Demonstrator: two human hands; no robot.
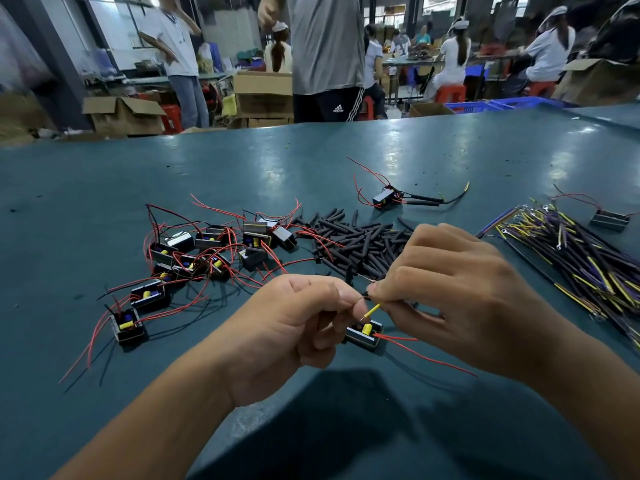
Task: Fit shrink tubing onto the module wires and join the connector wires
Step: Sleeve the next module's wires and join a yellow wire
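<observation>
On the green bench (104,202), near its front edge, the left hand (294,327) pinches a thin wire; the right hand (450,292) pinches a yellow connector wire (371,310) above the module (363,336), with tubing pile (356,244) behind

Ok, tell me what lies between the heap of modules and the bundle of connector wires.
Head view: a pile of black shrink tubing lies between the modules and connector wires.

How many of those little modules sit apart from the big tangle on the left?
3: one module nearest the person, one farther back with shrink tubing fitted, one far right beside the connector wire bundle. More may be hidden.
</observation>
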